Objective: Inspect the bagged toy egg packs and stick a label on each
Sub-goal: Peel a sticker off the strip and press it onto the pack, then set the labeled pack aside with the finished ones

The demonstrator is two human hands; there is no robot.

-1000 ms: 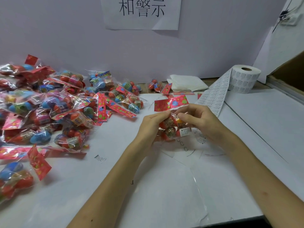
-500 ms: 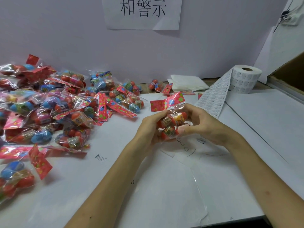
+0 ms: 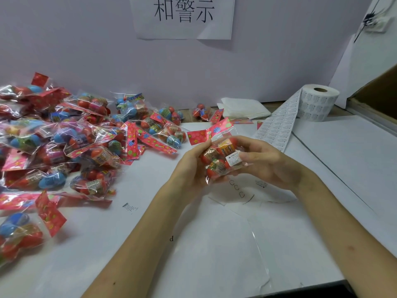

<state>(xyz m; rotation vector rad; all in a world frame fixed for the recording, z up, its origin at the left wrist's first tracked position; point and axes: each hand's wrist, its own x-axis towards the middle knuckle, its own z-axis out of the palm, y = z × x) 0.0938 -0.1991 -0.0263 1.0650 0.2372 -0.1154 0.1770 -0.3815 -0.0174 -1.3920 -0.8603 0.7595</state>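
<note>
You hold one egg pack between both hands, above the table, nearer you than the label roll and to its left; your left hand grips the pack's left side with thumb and curled fingers; your right hand cups its right side, fingers curled beneath, the thumb lying across the front with its tip just beside a white label. That label sits on the front of the clear bag, toward its right edge, with small black warning print on it; the print is too small to read. Inside the bag you see several eggs, mostly red-orange with patterned bands round them; a red header card with flowers closes the top, and it tilts up on the side toward the roll. A loose strip of labels runs from the roll toward your right hand, flat on the table, ending just beyond your fingers. Far to the left of the roll lies the pile of packs, well apart from your hands.
</note>
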